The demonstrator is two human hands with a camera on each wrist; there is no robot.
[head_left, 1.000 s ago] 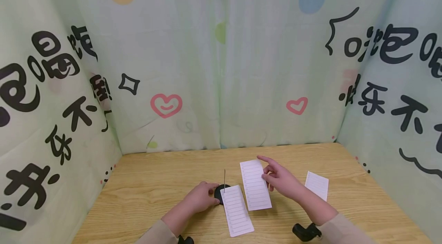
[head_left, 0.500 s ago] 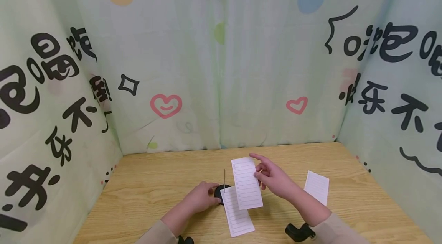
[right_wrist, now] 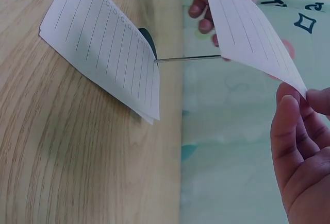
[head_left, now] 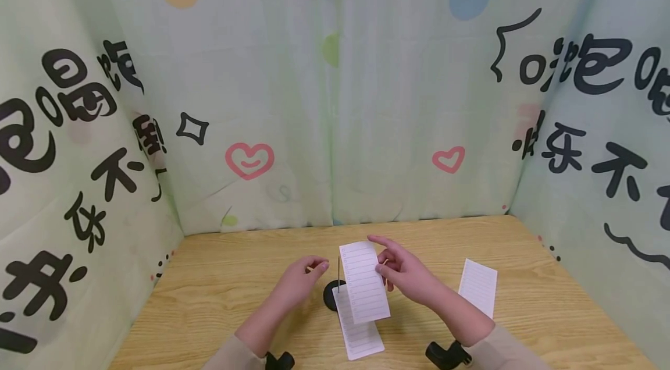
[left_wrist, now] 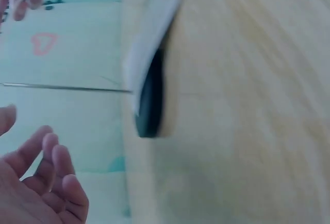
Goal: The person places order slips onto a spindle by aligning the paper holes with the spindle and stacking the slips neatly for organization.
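At the frame's lower centre, the right hand [head_left: 405, 268] pinches a paper [head_left: 365, 284] by one edge near the spike [right_wrist: 188, 58], whose base [head_left: 329, 296], with the left hand [head_left: 299, 280] loose and empty, could tip if pushed.

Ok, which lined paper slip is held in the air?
The lined slip pinched by the right hand; the others rest lower, at the spike's base and beyond the right forearm.

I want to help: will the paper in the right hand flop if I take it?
Probably a bit: the paper curves in the right hand. It's likely light, being pinched at just one edge. It may crease, looking so thin.
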